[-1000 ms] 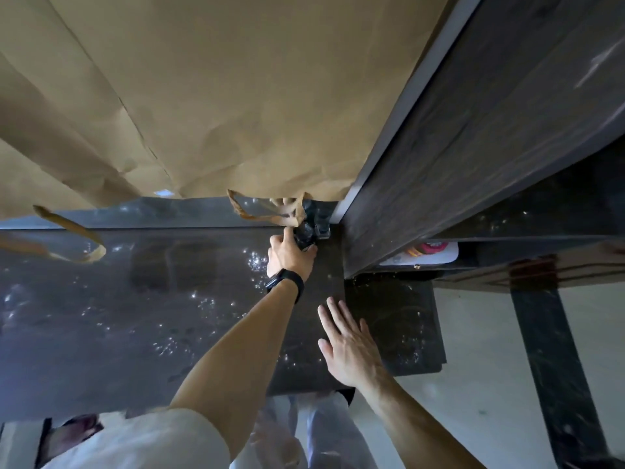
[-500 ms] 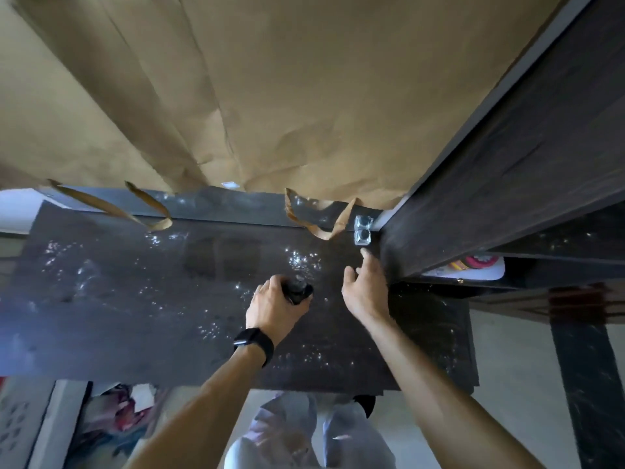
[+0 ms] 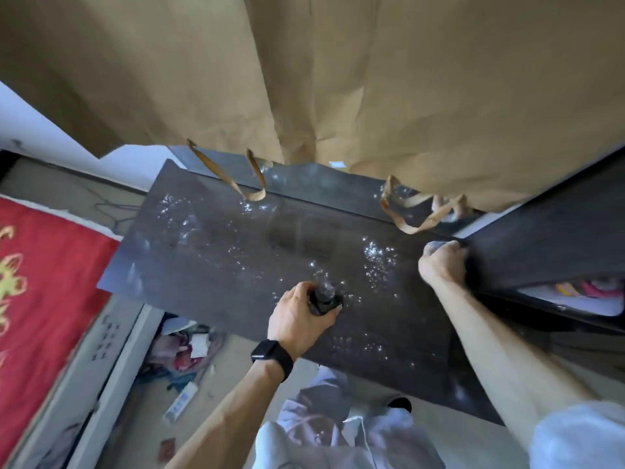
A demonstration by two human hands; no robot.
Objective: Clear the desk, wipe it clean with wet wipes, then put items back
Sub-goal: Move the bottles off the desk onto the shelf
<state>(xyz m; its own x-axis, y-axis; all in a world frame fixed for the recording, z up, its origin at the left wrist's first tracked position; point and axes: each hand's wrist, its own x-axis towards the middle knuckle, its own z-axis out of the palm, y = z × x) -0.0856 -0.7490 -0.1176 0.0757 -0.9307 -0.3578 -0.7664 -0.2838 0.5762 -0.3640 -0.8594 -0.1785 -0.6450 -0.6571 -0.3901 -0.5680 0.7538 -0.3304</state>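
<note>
My right hand has gone into the desk's back right corner and is now curling round a small grey piece. My left hand is gripping the dark object, standing on the desk toward its near edge. Droplets are lying all over the top, so I'm judging either grip may be slipping. A paper strip is dangling just behind my right knuckles and could be snagging as I lift.
</note>
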